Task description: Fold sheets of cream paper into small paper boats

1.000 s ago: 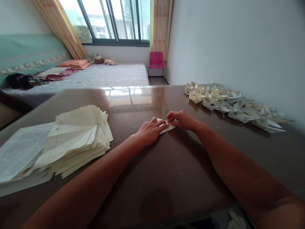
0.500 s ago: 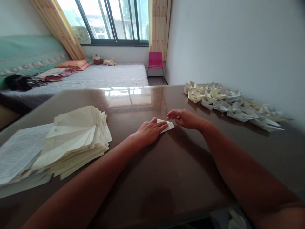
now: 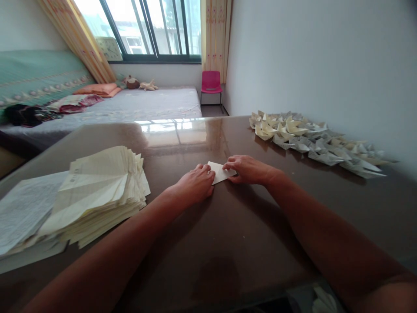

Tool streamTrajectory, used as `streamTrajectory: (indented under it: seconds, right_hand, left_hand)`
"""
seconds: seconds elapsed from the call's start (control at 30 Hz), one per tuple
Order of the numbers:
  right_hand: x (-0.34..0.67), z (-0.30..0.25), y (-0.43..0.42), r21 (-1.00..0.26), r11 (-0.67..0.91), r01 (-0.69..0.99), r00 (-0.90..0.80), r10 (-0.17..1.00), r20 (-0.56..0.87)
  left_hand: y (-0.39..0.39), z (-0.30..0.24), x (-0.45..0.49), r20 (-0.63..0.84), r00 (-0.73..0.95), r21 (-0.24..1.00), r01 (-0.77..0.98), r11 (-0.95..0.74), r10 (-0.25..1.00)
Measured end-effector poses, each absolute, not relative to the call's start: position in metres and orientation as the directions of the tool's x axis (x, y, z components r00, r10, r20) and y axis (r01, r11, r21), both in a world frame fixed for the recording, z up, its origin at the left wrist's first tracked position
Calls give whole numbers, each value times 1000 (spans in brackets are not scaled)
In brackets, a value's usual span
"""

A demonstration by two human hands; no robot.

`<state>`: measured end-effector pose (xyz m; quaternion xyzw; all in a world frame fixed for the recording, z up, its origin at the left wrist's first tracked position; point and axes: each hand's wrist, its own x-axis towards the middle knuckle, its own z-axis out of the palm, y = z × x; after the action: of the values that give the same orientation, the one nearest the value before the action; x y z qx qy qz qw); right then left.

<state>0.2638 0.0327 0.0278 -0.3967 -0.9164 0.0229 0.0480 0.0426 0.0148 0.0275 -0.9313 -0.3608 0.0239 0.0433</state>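
A small folded piece of white paper point(image 3: 219, 172) lies flat on the glossy brown table point(image 3: 228, 234), between my two hands. My left hand point(image 3: 194, 183) rests on its left end, fingers flat and pressing down. My right hand point(image 3: 246, 168) lies on its right end, fingers stretched along the paper's edge. Much of the paper is covered by both hands.
A thick stack of folded cream sheets point(image 3: 100, 191) sits at the left on printed pages point(image 3: 22, 213). Several finished paper boats point(image 3: 312, 139) are heaped along the right wall. Beyond the table are a bed point(image 3: 130, 104), a pink chair point(image 3: 211, 82) and a window point(image 3: 156, 26).
My right hand, lifted off half a second ago, has come back down onto the paper. My left hand has slid slightly left, and the paper now shows as a shorter folded piece.
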Motion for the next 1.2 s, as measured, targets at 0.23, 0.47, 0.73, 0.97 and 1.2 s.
streamTrajectory:
  seconds: [0.23, 0.47, 0.73, 0.97, 1.2]
  right_hand:
    - [254, 26, 28, 23, 678, 734, -678, 731, 74]
    - [246, 27, 24, 87, 644, 760, -650, 755, 81]
    - [243, 27, 21, 57, 647, 760, -650, 755, 88]
    - [236, 21, 21, 74, 608, 791, -612, 782, 118]
    - [241, 21, 24, 59, 618, 784, -621, 776, 110]
  left_hand:
    - [9, 23, 49, 1, 745, -182, 656, -732, 667]
    - [21, 30, 38, 4, 726, -84, 685, -723, 688]
    - [28, 31, 26, 134, 729, -44, 681, -731, 672]
    - [30, 24, 27, 49, 687, -32, 727, -686, 725]
    - [31, 26, 30, 44, 697, -48, 717, -695, 716]
